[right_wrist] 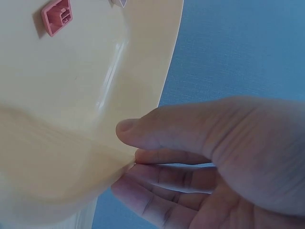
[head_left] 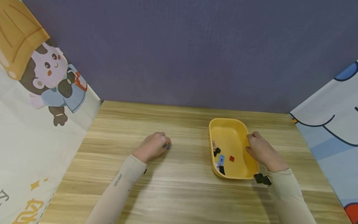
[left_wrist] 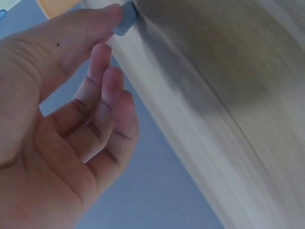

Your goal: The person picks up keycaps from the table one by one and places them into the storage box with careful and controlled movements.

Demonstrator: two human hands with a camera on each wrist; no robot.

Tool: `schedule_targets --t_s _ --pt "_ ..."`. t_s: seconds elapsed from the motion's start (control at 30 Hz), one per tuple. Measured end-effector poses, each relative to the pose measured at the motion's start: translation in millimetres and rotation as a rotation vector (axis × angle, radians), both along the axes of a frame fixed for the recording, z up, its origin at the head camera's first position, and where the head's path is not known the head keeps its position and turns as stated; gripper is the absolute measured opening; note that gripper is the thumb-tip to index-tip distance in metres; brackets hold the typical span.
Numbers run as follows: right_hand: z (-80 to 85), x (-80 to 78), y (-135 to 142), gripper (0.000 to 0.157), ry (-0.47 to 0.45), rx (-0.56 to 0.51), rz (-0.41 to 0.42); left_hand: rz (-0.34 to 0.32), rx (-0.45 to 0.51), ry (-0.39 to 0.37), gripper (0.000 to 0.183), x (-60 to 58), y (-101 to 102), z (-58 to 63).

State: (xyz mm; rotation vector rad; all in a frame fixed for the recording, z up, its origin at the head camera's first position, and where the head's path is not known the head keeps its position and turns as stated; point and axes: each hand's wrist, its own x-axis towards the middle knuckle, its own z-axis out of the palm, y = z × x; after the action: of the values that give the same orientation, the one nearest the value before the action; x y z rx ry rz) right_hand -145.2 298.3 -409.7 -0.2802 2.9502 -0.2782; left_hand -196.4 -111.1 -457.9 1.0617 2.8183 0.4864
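Note:
Between thumb and fingers, my left hand (head_left: 153, 146) pinches a small blue keycap (head_left: 168, 146) low over the table. In the left wrist view the keycap (left_wrist: 126, 20) sits at the thumb tip, and the other fingers curve loosely below it. My right hand (head_left: 263, 152) grips the right rim of a yellow plastic bin (head_left: 232, 133), thumb on the inner side and fingers outside. Inside the bin lie a red keycap (head_left: 231, 158), a long blue keycap (head_left: 221, 160) and several black and pale ones along its left wall. The red keycap (right_wrist: 56, 18) shows its hollow underside.
The wood-grain table (head_left: 179, 193) extends around both hands. A dark blue-grey partition (head_left: 190, 56) stands along its back edge. Printed cartoon panels flank it, one on the left (head_left: 36, 130) and one on the right (head_left: 330, 124).

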Motion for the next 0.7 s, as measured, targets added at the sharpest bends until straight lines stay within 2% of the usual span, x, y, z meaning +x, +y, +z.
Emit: schedule_targets --t_s 0.23,0.4,0.57,0.7 --pt "0.6 0.2 -0.5 0.029 0.012 -0.007 0.006 0.025 0.036 -0.028 0.016 -1.1 1.1 0.8" --pt "1.2 -0.3 -1.2 0.028 0.006 -0.011 0.005 0.021 0.11 -0.051 0.019 -0.3 5.0 4.1" --pt "0.9 0.5 -0.2 0.029 0.013 -0.003 0.006 0.005 0.196 -0.077 0.022 2.9 17.6 11.2" --pt "1.1 1.1 1.1 0.029 0.021 -0.005 0.015 -0.02 0.284 -0.115 0.023 6.7 35.6 15.2"
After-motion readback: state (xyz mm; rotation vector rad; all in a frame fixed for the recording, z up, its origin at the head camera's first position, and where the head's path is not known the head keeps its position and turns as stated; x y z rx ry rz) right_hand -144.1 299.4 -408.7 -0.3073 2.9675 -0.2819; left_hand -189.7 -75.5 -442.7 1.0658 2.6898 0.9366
